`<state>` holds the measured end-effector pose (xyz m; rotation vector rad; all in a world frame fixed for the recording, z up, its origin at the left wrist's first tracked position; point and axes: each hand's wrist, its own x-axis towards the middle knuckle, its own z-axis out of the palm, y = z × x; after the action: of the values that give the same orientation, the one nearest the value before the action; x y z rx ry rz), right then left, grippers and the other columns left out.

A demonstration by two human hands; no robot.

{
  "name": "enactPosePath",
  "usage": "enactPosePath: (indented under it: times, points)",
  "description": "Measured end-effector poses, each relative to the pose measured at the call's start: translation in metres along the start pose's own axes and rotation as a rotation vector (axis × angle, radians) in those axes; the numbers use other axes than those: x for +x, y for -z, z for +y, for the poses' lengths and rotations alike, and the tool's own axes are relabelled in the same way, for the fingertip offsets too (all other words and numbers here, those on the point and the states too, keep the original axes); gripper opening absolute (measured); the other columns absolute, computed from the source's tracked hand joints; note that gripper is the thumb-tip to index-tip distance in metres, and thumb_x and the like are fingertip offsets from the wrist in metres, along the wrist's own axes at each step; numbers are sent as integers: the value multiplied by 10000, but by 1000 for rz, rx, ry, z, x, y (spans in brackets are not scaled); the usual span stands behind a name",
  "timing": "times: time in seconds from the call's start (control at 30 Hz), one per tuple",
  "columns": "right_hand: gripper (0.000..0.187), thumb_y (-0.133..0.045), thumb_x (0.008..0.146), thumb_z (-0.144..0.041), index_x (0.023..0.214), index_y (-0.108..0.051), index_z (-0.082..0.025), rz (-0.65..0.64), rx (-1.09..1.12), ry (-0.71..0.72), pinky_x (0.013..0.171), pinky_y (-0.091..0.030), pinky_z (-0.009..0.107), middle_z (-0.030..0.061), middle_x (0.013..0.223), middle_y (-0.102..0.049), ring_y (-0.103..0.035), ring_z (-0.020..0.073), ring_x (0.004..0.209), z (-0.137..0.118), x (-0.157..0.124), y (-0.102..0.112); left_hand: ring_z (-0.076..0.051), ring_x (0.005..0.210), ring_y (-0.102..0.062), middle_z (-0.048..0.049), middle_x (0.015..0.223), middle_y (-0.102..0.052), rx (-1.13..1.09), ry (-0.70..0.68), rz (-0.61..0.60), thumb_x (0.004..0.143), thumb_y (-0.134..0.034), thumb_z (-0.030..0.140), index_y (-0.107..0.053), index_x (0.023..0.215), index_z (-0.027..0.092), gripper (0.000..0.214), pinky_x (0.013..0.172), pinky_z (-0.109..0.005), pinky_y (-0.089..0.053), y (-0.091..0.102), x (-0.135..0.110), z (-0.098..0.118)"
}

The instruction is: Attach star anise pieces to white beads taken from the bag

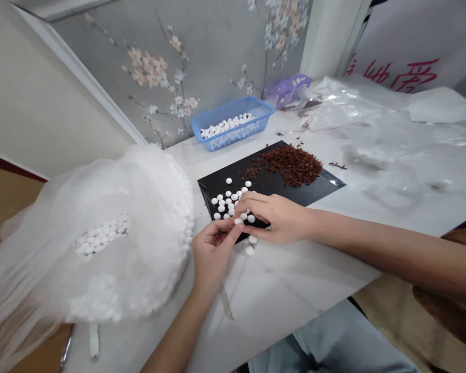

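My left hand [215, 248] pinches a small white ball [238, 221] between thumb and fingertips. The thumb and bent forefinger of my right hand [274, 217] close on the same ball from the other side; whether they also hold a small brown piece is hidden. Both hands are over the near edge of a flat black sheet [267, 189]. Loose white balls [228, 194] lie on it beside my fingers, and a couple rest on the white table just below my right hand. Farther back on the sheet is a heap of small, pointed reddish-brown pieces [297, 166].
A blue basket [236, 142] of white balls stands against the floral wall panel. On the left sits a large round white bundle [151, 217] with sheer netting and ball-studded edges. Clear plastic bags [396, 166] spread across the right side. A purple packet [291, 88] is behind.
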<state>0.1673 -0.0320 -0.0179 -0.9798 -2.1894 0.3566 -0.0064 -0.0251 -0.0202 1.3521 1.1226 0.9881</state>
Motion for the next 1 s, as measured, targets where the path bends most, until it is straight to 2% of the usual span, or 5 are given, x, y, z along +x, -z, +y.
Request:
enactPosePath:
  times: [0.13,0.4,0.6,0.83,1.0]
  points:
    - [152,-549,818,-260,936,-509,-173,81,-36,-18,540,-416,184,40,916,-562,-548,104,772,-2,1,-2,-106,684,-604,-9,727,-648,-8,-54,-21,664,-694,243,-641,723,149,123,659,-206,-508,0,0,1]
    - [95,-544,834,-206,918,-540,-162,197,15,75,523,-410,174,40,846,-584,-542,89,705,-1,0,-7,-84,688,-619,7,750,-659,-31,-15,-26,677,-692,239,-651,738,166,104,669,-173,-507,0,0,1]
    - [79,-544,830,-195,898,-536,-155,150,24,79,519,-389,173,46,855,-579,-535,96,736,0,0,-7,-80,696,-610,8,752,-659,-6,-11,-49,678,-694,246,-654,740,166,109,677,-170,-501,0,1,0]
    - [273,-604,773,-277,1012,-531,-167,-64,-40,-99,502,-345,190,22,884,-561,-478,78,596,6,6,17,-121,791,-594,-16,854,-653,106,-94,9,697,-673,305,-657,807,178,169,719,-219,-474,7,8,-1]
    - [279,-586,753,-303,1005,-552,-189,5,-351,-420,567,-355,228,25,873,-578,-533,130,680,32,5,46,-137,780,-565,-29,873,-640,290,-90,66,741,-610,396,-657,920,189,278,647,-225,-433,19,17,-1]
